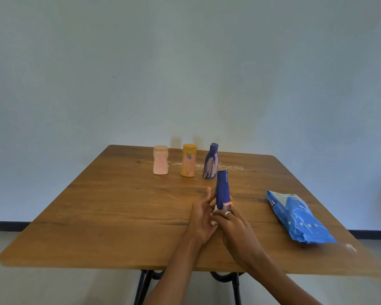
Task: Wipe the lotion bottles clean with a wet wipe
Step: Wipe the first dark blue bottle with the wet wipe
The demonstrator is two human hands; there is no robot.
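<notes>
A clean dark blue lotion bottle [222, 187] stands upright at the middle of the wooden table [101, 208]. My right hand [234, 225], with a ring on it, grips the bottle's base. My left hand [201, 216] is at the bottle's left side and holds a white wet wipe [213, 216] against its lower part; most of the wipe is hidden between my hands. Farther back stand three bottles in a row: a pink bottle [160, 160], a yellow bottle [188, 160] and a second dark blue bottle [211, 161] streaked with pale lotion.
A blue pack of wet wipes [297, 216] lies on the right side of the table. White lotion smears [220, 167] mark the tabletop behind the row of bottles. A plain wall rises behind the table.
</notes>
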